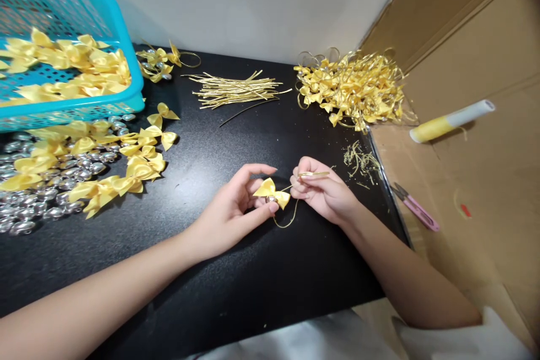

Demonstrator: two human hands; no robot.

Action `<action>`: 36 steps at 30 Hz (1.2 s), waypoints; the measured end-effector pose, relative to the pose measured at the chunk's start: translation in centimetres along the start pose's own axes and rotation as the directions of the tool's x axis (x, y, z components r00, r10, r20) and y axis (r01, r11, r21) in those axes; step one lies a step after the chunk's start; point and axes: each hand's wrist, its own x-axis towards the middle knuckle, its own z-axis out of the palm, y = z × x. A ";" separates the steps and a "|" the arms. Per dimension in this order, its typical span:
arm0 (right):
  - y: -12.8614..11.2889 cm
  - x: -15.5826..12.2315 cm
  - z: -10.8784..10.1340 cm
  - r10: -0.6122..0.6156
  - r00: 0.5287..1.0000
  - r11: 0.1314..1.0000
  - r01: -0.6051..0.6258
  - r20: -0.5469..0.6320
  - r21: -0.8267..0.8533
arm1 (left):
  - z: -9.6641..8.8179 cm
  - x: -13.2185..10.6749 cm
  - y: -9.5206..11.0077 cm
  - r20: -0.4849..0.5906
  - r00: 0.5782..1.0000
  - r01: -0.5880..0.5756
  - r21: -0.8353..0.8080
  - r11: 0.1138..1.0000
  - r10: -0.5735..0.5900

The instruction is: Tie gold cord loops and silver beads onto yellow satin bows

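Between the thumb and fingers of my left hand (236, 208) is a yellow ribbon bow (276, 197), with a small silvery bead at its middle. A thin gold cord (291, 223) runs from the bow in a loose loop toward my right hand (320, 188). My right fingers are closed on that cord, pinching it close to the bow. Also in the right hand, a slim gold-coloured tool (313, 174) lies across the fingers; its kind is hard to make out. Both hands are just above the black table (253, 287).
Bows fill a turquoise basket (137, 81) at left, with silver beads (54, 194) and loose bows (139, 171) before it. Cut gold cords (240, 90) lie at the back. Finished-looking bows (350, 87) pile up right, near trimmings (360, 162), pink snips (419, 211) and a yellow-white tube (451, 121).
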 end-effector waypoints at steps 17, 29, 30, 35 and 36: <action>-0.8 -1.4 0.8 0.053 0.997 0.998 -0.055 0.058 0.022 | -0.1 0.4 0.6 -0.082 0.978 0.183 -0.099 0.978 -0.191; -0.3 -1.7 1.7 0.012 0.998 1.000 -0.012 -0.057 0.006 | -0.5 -0.4 0.4 0.183 0.778 -0.550 0.660 0.512 0.601; -0.3 -1.8 1.8 0.014 0.998 1.000 -0.014 -0.062 0.012 | -0.5 -0.5 0.4 0.228 0.753 -0.580 0.673 0.459 0.618; -0.2 -1.9 1.8 0.045 0.998 0.999 -0.043 -0.046 0.027 | -0.7 -1.0 0.6 0.330 0.664 -0.592 0.781 0.201 0.671; -0.1 -1.9 1.8 0.051 0.998 0.998 -0.050 -0.042 0.028 | -0.8 -1.1 0.6 0.370 0.654 -0.599 0.786 0.152 0.660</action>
